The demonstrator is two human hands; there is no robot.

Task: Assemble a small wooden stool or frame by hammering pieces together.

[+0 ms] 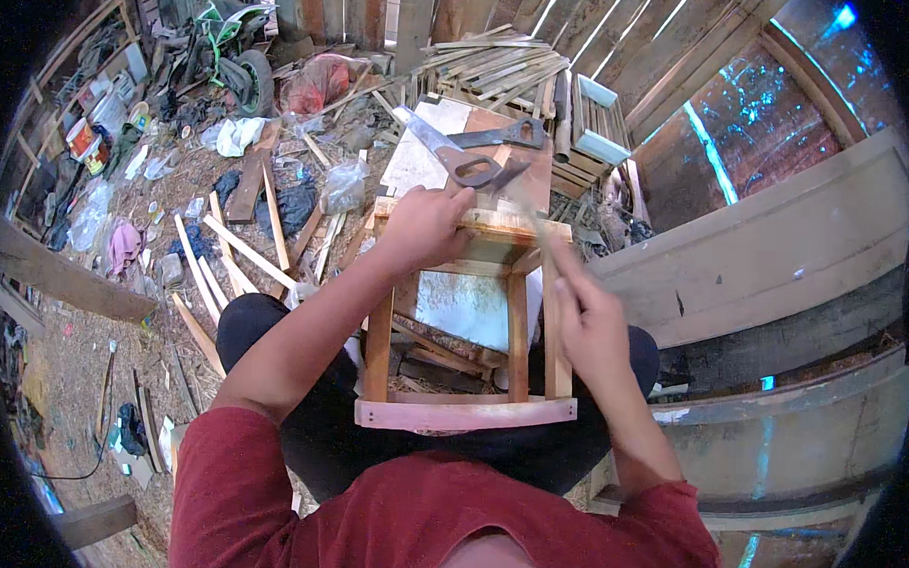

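A small wooden frame [465, 415], like a stool or chair part, stands between my knees. My left hand [423, 226] is closed over the left part of its far rail [517, 224], and the fingertips are partly hidden. My right hand [588, 319] is wrapped round the handle of a hammer, beside the frame's right side. The hammer [513, 174] is smeared by motion, its dark head raised above the far rail. Two handsaws lie just beyond on a worktop [409, 167]: a nearer saw [469, 166] and a farther saw [525, 133].
Thin wood strips [497, 65] are piled behind the worktop, beside a slatted crate [600, 124]. Loose sticks [250, 252] and plastic litter cover the ground at left, with a green motorbike [228, 46] farther back. Long boards [756, 244] stand close along my right.
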